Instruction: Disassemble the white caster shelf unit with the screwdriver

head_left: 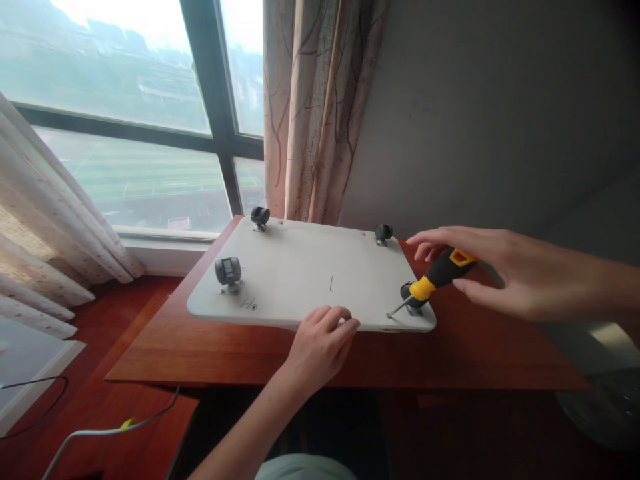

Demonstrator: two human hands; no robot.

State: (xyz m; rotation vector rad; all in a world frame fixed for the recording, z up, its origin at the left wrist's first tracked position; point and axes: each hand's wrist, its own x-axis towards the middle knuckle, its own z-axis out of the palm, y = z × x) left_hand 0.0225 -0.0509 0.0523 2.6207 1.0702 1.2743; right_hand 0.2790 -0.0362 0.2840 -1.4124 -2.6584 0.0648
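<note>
A white board (300, 267) with rounded corners lies on the wooden table, black caster wheels pointing up from its corners. My left hand (323, 340) is closed over its near edge, fingertips on the top face. In my right hand (500, 267) is a screwdriver (443, 275) with a black and yellow handle, held loosely between thumb and fingers. Its shaft slants down to the left, and the tip meets a screw spot beside the near right caster (413, 293). The handle partly covers that caster. The near left caster (228, 272) stands apart from both hands.
The reddish wooden table (200, 353) reaches past the board on the left, right and near sides. Behind it are a window (150, 167), patterned curtains (315, 107) and a grey wall (475, 113). A pale cable (95, 432) runs at the lower left.
</note>
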